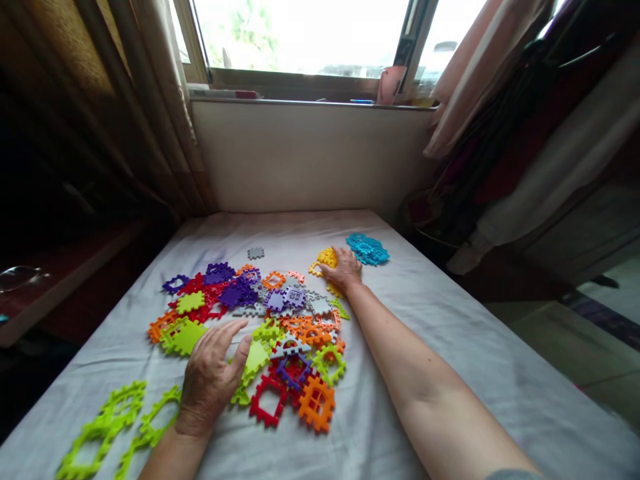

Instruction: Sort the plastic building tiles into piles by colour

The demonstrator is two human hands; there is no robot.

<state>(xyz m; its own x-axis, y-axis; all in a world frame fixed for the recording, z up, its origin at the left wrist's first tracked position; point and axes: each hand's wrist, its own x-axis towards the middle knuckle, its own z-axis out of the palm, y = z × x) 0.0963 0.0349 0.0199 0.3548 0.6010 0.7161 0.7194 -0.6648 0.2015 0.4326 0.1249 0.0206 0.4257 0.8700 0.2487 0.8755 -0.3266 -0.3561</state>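
Observation:
My left hand is over lime-green interlocking plastic pieces, its fingers stretched and thumb apart, holding nothing. One flat lime-green piece lies just beyond its fingers, and another is right of the thumb. Further off, my right hand bends its fingers and thumb around a small pile of yellow interlocking pieces, partly hiding them. A pile of blue pieces lies just right of that hand. Between my hands spreads a mixed heap with purple pieces, orange pieces and a red frame piece.
Lime-green frame pieces lie at the near left of the white sheet. A lone grey piece sits beyond the heap. A low wall and window sill close the far side; clothes hang on the right.

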